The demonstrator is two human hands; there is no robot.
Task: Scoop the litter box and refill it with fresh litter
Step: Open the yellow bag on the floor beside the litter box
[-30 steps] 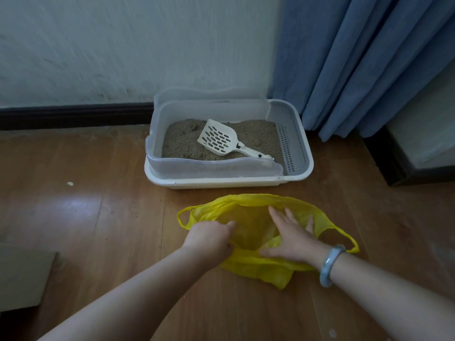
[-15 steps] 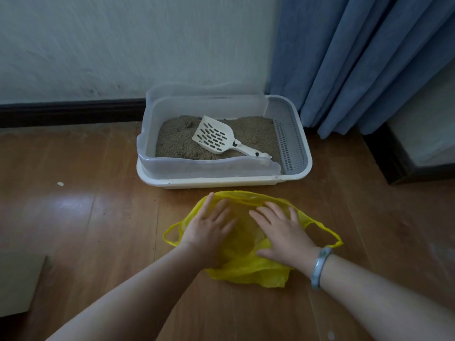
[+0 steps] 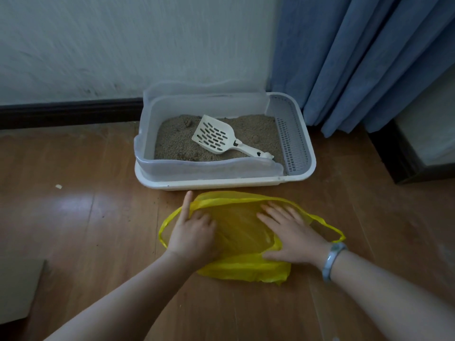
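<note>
Scoop lies slantwise on the granular tan litter, beyond your fingertips. Its slotted cream blade points far-left, and its slim handle runs near-right to the corner. The litter box sits just past your fingers with its long axis across you. It has a frosted translucent collar on a white base and a grey perforated grille at the right end. Nearer you, a thin, crinkled yellow bag lies on the glossy wooden floor. Your left hand holds its rim, index finger straight outside and the other fingers curled inside. Your right hand presses flat on the plastic, fingers straight and spread.
</note>
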